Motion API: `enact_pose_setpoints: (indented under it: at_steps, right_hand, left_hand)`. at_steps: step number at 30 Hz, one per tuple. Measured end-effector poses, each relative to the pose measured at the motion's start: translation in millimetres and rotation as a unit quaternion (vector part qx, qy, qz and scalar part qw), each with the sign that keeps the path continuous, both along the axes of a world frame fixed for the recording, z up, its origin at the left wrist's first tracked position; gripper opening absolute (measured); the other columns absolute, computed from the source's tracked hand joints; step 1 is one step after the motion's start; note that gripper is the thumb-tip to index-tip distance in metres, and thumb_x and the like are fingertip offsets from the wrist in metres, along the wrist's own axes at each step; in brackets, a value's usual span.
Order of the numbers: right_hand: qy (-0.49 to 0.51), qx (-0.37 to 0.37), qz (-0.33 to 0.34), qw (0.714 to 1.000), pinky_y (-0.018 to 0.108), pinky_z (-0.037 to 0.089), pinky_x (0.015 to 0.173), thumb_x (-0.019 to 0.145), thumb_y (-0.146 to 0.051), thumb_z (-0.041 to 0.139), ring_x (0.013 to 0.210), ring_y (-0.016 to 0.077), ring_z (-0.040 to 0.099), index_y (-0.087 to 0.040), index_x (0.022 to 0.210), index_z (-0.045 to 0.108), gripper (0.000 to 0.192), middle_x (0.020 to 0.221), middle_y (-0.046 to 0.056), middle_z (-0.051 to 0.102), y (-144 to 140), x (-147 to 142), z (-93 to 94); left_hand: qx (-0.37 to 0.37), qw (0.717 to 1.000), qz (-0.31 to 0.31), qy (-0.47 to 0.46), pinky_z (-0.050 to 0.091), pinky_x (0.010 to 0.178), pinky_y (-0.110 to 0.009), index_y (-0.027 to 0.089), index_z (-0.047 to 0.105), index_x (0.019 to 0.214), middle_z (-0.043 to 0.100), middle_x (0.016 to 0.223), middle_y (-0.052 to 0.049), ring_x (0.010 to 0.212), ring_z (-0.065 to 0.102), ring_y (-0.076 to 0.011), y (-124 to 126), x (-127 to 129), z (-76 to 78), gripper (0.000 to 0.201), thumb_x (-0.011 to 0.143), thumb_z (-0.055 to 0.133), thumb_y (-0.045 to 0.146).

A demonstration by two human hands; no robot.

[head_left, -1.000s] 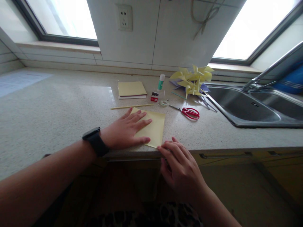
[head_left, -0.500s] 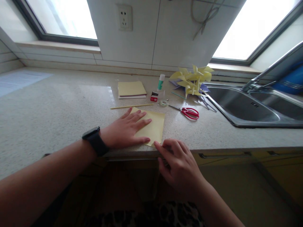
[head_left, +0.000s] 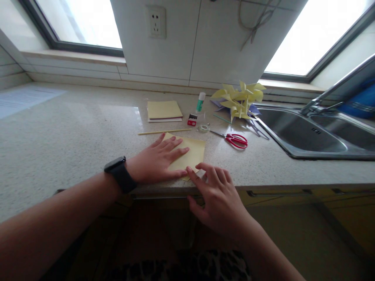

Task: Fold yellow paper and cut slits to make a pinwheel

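Note:
A yellow sheet of paper (head_left: 195,150) lies on the counter close to its front edge. My left hand (head_left: 159,160), with a dark watch (head_left: 120,173) on the wrist, rests flat on the sheet with its fingers spread. At the near right corner of the paper is my right hand (head_left: 216,191); its index fingertip touches the sheet beside my left thumb, and the other fingers are loosely bent and apart. Just beyond the paper lies a thin yellow stick (head_left: 164,132). Scissors with red handles (head_left: 237,140) lie to the right.
Behind the sheet are a paper stack (head_left: 164,110), a red box (head_left: 192,120), a tape roll (head_left: 203,128) and a standing glue stick (head_left: 200,102). Yellow and purple paper pinwheels (head_left: 240,97) lie by the steel sink (head_left: 304,156). A printed sheet (head_left: 26,99) lies far left.
My right index finger has slid a little up and left along the paper's near corner, and that hand has opened somewhat. My left hand stays flat. The view has shifted slightly.

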State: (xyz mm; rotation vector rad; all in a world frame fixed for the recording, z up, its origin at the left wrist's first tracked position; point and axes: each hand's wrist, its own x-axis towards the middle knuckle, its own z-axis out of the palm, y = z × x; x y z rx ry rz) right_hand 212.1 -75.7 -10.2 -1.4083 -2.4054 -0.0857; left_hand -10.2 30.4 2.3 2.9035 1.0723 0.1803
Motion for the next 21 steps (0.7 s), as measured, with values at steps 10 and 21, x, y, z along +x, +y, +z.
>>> enact_pose_setpoints:
  at_steps: [10,21]
  right_hand:
    - [-0.004,-0.022,-0.019,1.000,0.057,0.036,0.105,0.083,-0.044,0.068,0.125,0.0387,0.045,-0.023,0.148,0.048,0.072,0.145,0.015,0.046,2.2,-7.1,3.1]
    - [-0.002,-0.027,-0.031,0.999,0.058,0.036,0.104,0.082,-0.048,0.068,0.124,0.0392,0.046,-0.022,0.149,0.048,0.075,0.143,0.016,0.047,4.8,-12.0,5.1]
  left_hand:
    - [-0.007,1.000,-0.004,-0.004,-0.001,0.124,-0.055,0.026,0.034,0.156,0.028,0.166,-0.013,0.154,0.019,-0.0323,-0.5,-0.3,1.1,0.083,0.092,0.030,0.078]
    - [-0.009,1.000,0.000,0.008,0.000,0.124,-0.057,0.020,0.037,0.155,0.028,0.165,-0.017,0.154,0.020,-0.0357,-3.8,2.7,4.8,0.088,0.090,0.030,0.080]
